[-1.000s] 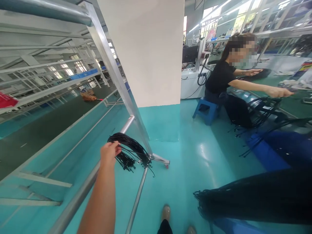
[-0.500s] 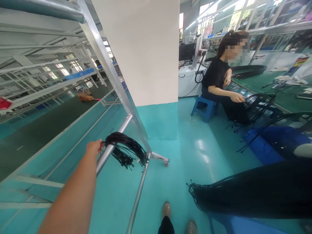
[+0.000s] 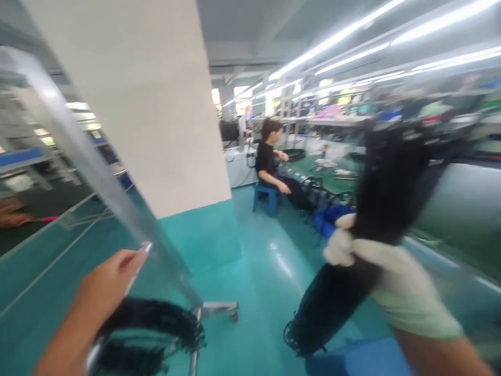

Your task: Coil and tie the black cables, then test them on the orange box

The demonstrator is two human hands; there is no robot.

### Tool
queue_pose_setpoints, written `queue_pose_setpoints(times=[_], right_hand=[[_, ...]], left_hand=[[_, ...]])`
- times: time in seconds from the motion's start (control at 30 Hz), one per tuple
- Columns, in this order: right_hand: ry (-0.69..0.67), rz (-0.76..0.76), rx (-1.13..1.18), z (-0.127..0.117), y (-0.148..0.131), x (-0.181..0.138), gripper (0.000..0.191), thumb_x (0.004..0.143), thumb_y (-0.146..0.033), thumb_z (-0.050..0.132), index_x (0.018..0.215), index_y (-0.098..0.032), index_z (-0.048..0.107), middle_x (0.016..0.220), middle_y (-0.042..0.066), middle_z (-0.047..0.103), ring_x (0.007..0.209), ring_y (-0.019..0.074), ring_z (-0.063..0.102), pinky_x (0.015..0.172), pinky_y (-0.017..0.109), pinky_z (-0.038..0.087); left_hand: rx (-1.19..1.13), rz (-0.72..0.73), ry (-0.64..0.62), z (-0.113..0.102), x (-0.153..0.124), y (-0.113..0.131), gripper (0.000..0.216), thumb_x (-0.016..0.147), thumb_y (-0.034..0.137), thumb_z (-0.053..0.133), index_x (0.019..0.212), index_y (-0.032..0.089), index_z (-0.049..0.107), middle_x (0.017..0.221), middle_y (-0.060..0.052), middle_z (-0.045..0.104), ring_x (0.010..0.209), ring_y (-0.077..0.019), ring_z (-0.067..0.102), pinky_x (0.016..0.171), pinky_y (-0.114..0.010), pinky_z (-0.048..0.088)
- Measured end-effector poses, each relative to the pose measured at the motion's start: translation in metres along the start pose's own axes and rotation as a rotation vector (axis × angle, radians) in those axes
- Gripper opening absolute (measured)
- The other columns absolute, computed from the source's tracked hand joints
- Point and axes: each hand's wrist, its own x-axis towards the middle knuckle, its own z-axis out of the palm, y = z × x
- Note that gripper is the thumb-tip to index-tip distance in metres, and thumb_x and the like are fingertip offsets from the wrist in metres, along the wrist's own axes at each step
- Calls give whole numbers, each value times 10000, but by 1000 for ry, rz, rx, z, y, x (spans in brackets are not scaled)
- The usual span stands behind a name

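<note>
Two black bundles: I have gloved right hand (image 3: 395,271) wrapped round upper bundle (image 3: 336,300), long axis slanting low left to high right. Left hand (image 3: 104,284) at rail (image 3: 95,354), grip unclear; draped bundle (image 3: 152,313) just below.

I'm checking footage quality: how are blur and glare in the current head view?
In the head view, motion blur smears the black bundle and gloved right hand, and softens the left hand; also in the head view, ceiling tubes glare white and the floor shows bright reflections.
</note>
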Motion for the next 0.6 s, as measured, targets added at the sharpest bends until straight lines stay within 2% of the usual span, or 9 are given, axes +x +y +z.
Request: queue_pose_setpoints(times=[0.07, 0.13, 0.23, 0.3, 0.37, 0.43, 0.5, 0.6], right_hand=[[-85, 58, 45, 0, 10, -1, 316, 679, -229, 643, 970, -194, 526, 590, -14, 567, 526, 147, 536, 536, 306, 434], [-120, 123, 24, 0, 29, 4, 334, 603, -191, 665, 905, -164, 524, 564, -11, 585, 491, 140, 540, 504, 283, 427], [-86, 176, -36, -7, 59, 20, 325, 532, -170, 668, 820, -142, 521, 539, -9, 595, 459, 126, 536, 462, 245, 418], [-86, 199, -66, -13, 72, 32, 316, 487, -162, 668, 760, -138, 510, 500, -12, 581, 420, 121, 520, 427, 233, 412], [-93, 229, -62, -22, 78, 44, 323, 457, -163, 662, 734, -139, 497, 476, -8, 574, 388, 124, 507, 395, 234, 408], [-94, 243, -28, -33, 80, 57, 347, 445, -170, 658, 750, -137, 496, 481, 3, 584, 380, 130, 511, 386, 237, 412], [-98, 247, 20, -46, 81, 72, 381, 448, -181, 667, 787, -135, 500, 500, 11, 596, 393, 131, 522, 402, 242, 423], [-51, 228, 27, -62, 80, 98, 389, 475, -190, 662, 823, -140, 496, 532, 3, 603, 416, 124, 526, 437, 248, 428]], left_hand=[[-157, 345, -119, 36, 6, 63, 404, 764, 564, 474, 937, 227, 616, 933, -43, 696, 938, -280, 612, 836, -358, 423], [-353, 571, -384, 73, 2, 125, 434, 761, 564, 515, 1032, 239, 613, 1079, -56, 672, 1027, -270, 587, 857, -342, 441], [-533, 778, -718, 117, -11, 201, 556, 758, 515, 585, 1232, 236, 511, 1246, -100, 587, 1106, -271, 544, 903, -364, 436], [-682, 879, -864, 133, -15, 238, 525, 784, 473, 579, 1237, 219, 504, 1245, -108, 581, 1079, -259, 555, 906, -364, 433], [-841, 905, -866, 142, -14, 267, 422, 825, 441, 531, 1165, 192, 547, 1165, -106, 620, 1008, -240, 583, 886, -356, 438], [-922, 885, -783, 149, -8, 290, 350, 838, 428, 511, 1080, 185, 581, 1067, -92, 651, 948, -229, 595, 851, -346, 447], [-914, 872, -694, 156, 2, 309, 302, 831, 429, 519, 1005, 196, 598, 944, -64, 662, 881, -222, 598, 792, -330, 460], [-797, 899, -527, 170, 19, 334, 236, 836, 431, 495, 854, 224, 607, 701, -9, 605, 671, -192, 561, 628, -292, 447]])
